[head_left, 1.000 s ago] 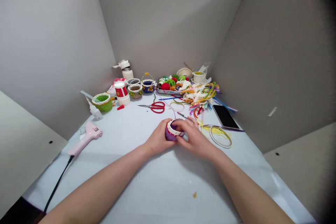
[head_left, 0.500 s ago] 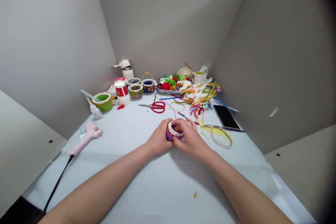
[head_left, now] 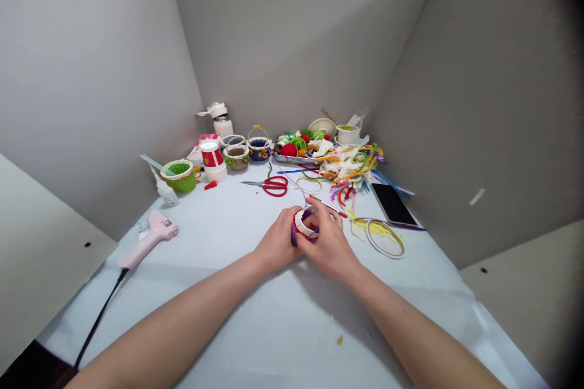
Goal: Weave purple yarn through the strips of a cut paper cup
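Observation:
A small purple basket (head_left: 295,236) with a white and dark-red rim sits between my hands just above or on the table. My left hand (head_left: 279,237) is wrapped round its left side. My right hand (head_left: 327,234) grips the right side of the rim, with fingers partly inside the opening and the thumb at the front. A thin purple yarn (head_left: 305,196) runs back from the basket toward the tray. Behind my right hand lies a pen (head_left: 331,205). The basket's lower part and far side are hidden by my hands.
Red-handled scissors (head_left: 275,186) lie beyond my hands. A pink glue gun (head_left: 150,238) with a black cord is at left. Finished baskets (head_left: 236,158) and a green basket (head_left: 180,177) stand behind. Right are pipe cleaners (head_left: 349,167), a phone (head_left: 393,204) and a hoop (head_left: 384,238).
The right hand's fingers have shifted on the rim, with the index finger now raised higher at the far side. The basket has moved slightly right and turned a little.

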The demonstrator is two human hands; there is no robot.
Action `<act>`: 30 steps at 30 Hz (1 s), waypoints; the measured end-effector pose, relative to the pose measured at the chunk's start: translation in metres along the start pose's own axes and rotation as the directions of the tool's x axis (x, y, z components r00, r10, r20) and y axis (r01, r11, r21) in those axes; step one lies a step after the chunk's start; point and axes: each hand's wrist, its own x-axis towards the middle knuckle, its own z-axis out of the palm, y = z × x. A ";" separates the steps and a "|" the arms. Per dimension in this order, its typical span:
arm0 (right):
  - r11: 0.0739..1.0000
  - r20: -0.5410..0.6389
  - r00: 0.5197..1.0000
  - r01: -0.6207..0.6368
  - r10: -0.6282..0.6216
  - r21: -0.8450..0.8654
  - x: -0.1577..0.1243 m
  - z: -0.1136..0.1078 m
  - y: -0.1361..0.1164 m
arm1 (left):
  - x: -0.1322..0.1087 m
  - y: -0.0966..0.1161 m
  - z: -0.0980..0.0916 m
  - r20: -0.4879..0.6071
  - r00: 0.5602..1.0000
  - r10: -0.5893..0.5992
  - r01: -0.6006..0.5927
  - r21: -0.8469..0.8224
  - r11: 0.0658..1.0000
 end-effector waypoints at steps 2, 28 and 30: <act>1.000 -0.030 0.999 -0.017 0.017 0.017 0.002 -0.003 -0.001 | 0.000 -0.001 0.001 -0.001 1.000 -0.001 0.001 0.004 1.000; 0.991 0.188 0.979 0.054 -0.076 0.120 0.013 -0.046 0.028 | 0.004 0.001 -0.004 0.014 0.993 -0.121 0.122 -0.133 0.984; 0.994 0.215 0.972 0.080 -0.095 0.079 0.012 -0.045 0.027 | 0.004 0.000 -0.004 0.022 0.993 -0.120 0.121 -0.123 0.985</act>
